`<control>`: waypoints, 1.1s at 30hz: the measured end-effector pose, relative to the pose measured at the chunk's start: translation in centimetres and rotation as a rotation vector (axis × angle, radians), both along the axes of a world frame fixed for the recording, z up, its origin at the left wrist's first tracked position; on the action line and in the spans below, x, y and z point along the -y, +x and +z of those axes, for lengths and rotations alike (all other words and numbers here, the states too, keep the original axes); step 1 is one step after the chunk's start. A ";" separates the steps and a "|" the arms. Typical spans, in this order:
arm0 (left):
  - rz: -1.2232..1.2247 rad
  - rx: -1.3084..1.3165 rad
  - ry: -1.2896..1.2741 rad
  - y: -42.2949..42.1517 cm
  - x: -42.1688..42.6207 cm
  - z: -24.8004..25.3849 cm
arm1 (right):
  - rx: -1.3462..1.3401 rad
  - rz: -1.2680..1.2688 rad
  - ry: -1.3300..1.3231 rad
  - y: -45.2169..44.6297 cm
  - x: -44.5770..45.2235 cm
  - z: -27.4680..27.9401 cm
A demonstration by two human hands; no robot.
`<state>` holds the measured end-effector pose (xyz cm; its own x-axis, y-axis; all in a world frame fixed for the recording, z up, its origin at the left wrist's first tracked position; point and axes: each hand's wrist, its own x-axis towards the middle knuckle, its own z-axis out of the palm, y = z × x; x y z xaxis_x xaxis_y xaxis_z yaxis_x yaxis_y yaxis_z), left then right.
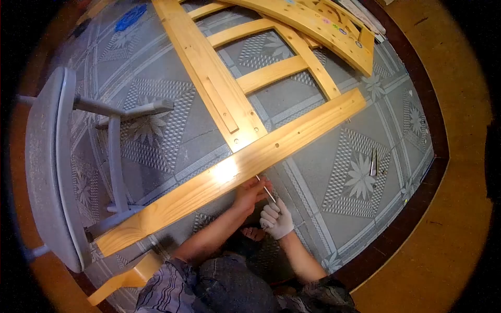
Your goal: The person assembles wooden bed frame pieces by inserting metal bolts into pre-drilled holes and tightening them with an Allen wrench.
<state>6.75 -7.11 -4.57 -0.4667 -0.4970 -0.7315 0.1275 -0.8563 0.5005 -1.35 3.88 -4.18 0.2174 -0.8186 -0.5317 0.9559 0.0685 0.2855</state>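
Observation:
A long wooden board [198, 190] lies diagonally in front of me, meeting the end of a wooden rail [209, 88] of a slatted frame. My left hand [252, 194] is bare, its fingers bent at the board's near edge around the upper end of a thin metal rod [266, 190]. My right hand [277, 219] wears a white glove and is closed on the lower end of that rod. The rod's upper tip reaches the board's near edge; how it meets the board is hidden.
A grey chair [57, 167] lies on its side at the left. A curved wooden panel [334, 36] rests at the upper right. Metal tweezers-like tool [373, 162] is on the patterned floor at the right. A blue object [130, 18] lies at the upper left.

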 end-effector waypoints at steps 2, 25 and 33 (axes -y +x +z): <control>-0.022 0.013 0.000 0.0 -0.1 0.0 | -0.202 0.054 -0.001 -0.3 -0.1 -0.4; -0.164 0.063 -0.054 -0.3 0.7 1.8 | 0.094 0.081 -0.317 -1.4 -1.2 -0.2; -0.420 0.176 0.013 0.2 2.1 1.2 | -1.087 0.415 0.079 -0.6 -1.6 -0.7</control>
<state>6.91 -9.17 -3.41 -0.4941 -0.2817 -0.8225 -0.3183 -0.8218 0.4726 -1.93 5.46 -4.87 -0.1403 -0.7480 -0.6487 0.6077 0.4522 -0.6528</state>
